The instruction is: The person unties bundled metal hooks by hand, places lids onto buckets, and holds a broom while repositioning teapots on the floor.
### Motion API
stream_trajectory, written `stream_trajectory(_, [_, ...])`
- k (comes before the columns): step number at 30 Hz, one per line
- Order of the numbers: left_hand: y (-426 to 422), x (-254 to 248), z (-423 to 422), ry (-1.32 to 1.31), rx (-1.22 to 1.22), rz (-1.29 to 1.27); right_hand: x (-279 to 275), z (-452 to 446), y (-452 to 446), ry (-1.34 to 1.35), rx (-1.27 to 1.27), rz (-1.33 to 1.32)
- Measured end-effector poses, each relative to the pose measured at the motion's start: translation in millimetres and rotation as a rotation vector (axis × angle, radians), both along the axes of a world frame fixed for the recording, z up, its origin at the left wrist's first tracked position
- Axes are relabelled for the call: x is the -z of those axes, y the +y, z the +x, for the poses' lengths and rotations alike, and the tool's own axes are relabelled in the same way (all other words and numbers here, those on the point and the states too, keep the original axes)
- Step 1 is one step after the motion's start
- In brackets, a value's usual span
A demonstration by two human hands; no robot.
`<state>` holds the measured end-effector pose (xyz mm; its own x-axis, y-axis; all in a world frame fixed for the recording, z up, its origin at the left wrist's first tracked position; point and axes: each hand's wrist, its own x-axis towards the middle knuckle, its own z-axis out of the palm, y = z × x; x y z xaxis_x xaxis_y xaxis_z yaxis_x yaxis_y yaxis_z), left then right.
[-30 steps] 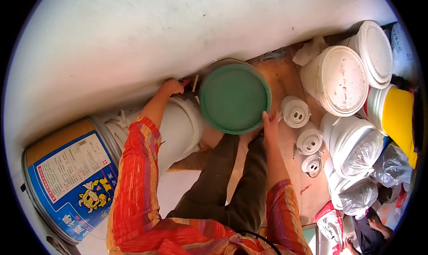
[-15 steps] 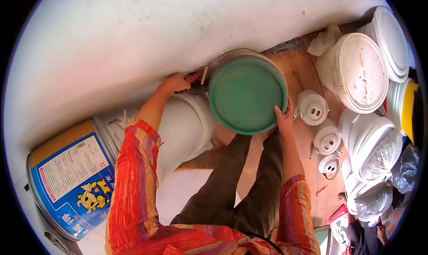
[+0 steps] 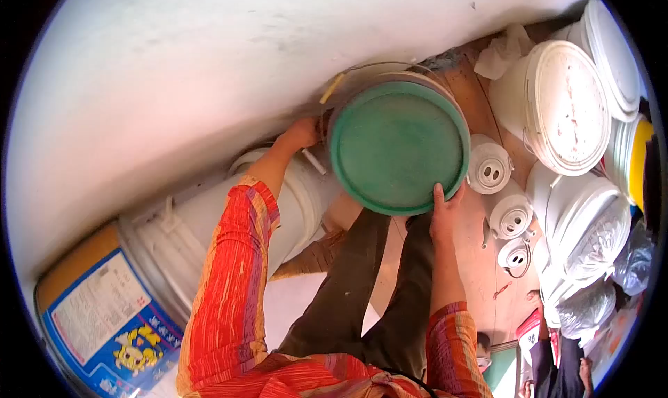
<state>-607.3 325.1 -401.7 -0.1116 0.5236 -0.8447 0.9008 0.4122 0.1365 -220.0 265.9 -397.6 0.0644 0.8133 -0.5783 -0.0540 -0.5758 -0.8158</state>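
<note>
Left hand point(image 3: 304, 133) by green-lidded bucket point(image 3: 400, 147), fingers hidden, grip can't be told. Bucket between white tub point(image 3: 282, 203) and spouted pot point(image 3: 489, 170). Right hand point(image 3: 445, 210) part-closed on its rim, thumb on top; uneven hold could tip bucket, knocking pot.

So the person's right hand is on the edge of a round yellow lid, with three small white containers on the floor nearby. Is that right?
Not quite: the round lid is green, not yellow, as the head view shows. The right hand is indeed on its edge, with three small white containers on the floor nearby.
</note>
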Motion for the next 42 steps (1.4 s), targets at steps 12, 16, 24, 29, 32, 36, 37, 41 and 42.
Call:
stream_trajectory(12, [-36.5,152.4,-31.4,0.363,0.305,-0.146,8.5,2.2,4.5,0.003,-0.061,-0.010])
stream_trajectory(16, [-37.7,164.0,-42.7,0.370,0.254,-0.160,18.6,5.7,-0.4,-0.029,-0.086,0.007])
stream_trajectory(24, [-47.6,171.6,-57.7,0.373,0.115,-0.165,7.7,0.2,7.4,0.075,-0.028,-0.025])
stream_trajectory(29, [-55.3,168.9,-84.5,0.333,-0.100,-0.115,15.9,2.7,3.9,-0.045,-0.106,0.072])
stream_trajectory(32, [-53.6,138.4,-88.5,0.103,-0.580,-0.046,15.9,-2.0,2.2,0.085,-0.016,0.027])
stream_trajectory(36, [-46.8,73.2,-56.3,-0.366,-1.370,0.016,29.7,-3.3,-6.5,-0.112,-0.070,0.101])
stream_trajectory(37, [-44.0,62.6,-43.8,-0.467,-1.482,0.024,24.0,-1.2,-2.6,-0.112,-0.058,0.110])
stream_trajectory(41, [-28.2,-42.3,66.3,-0.652,-1.468,0.102,5.6,5.7,7.6,-0.168,-0.108,-0.051])
stream_trajectory(42, [-26.0,-68.2,103.9,-0.708,-1.405,0.155,13.3,8.9,7.9,-0.159,-0.146,-0.037])
